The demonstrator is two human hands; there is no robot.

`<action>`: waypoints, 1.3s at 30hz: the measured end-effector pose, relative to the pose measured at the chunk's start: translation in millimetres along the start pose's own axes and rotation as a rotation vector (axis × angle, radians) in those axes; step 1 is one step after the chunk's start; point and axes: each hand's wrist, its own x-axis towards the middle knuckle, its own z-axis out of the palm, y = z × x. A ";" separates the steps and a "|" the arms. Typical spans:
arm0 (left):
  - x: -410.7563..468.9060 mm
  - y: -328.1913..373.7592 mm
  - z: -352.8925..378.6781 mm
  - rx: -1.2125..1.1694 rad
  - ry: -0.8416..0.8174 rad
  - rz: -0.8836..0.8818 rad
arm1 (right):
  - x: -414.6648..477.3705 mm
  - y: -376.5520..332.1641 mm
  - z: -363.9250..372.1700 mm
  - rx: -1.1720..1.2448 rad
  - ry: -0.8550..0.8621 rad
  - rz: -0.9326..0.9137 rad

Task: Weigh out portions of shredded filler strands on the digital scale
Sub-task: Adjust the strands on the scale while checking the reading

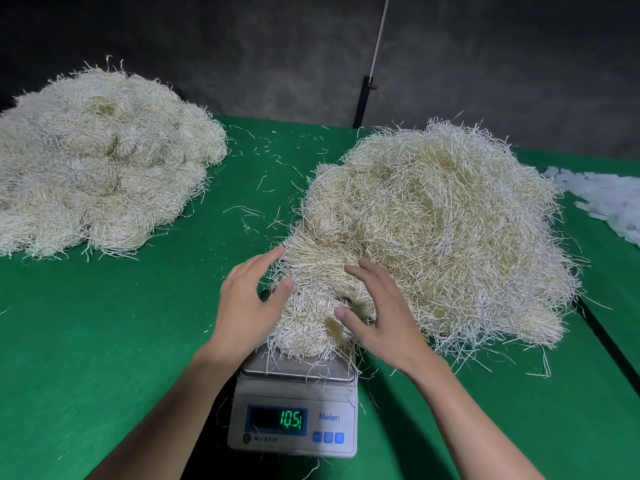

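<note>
Head view: a digital scale sits on a green-covered table at the near centre, its lit display showing green digits that read about 10.5. On its metal platform lies a portion of pale shredded strands, some of them hanging over the platform's front edge. At the back and right this portion runs into a large loose heap of strands, and no clear gap separates the two.

The left hand rests against the portion's left side, fingers extended and spread and the thumb touching the clump, with nothing grasped. The right hand lies on the portion's right side, fingers loosely stretched over the strands and the thumb pressed into them, likewise clasping nothing.

Well apart at the far left stands a second pile of strands, made of rounded bundles. Stray single strands are scattered on the cloth between the piles. At the right edge lies a patch of white pieces, too blurred to identify.
</note>
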 end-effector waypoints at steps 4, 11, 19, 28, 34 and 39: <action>3.1 -11.7 7.9 -0.062 -0.018 -0.058 | 11.4 3.7 9.7 0.049 -0.167 0.093; 10.5 -62.4 47.5 0.186 -0.287 -0.410 | 34.4 7.0 54.0 0.120 -0.409 0.284; 3.6 -29.8 46.6 -0.628 -0.277 -0.653 | 30.1 -10.0 66.7 0.264 -0.022 0.148; 45.8 57.9 47.5 -1.111 0.021 -0.672 | 73.6 -66.1 10.2 0.322 0.310 0.057; 75.8 69.4 48.4 -0.943 0.074 -0.640 | 75.7 -74.7 15.4 0.255 0.440 0.006; 68.8 75.4 55.6 -0.931 0.013 -0.637 | 88.6 -67.8 -2.4 0.382 0.500 0.116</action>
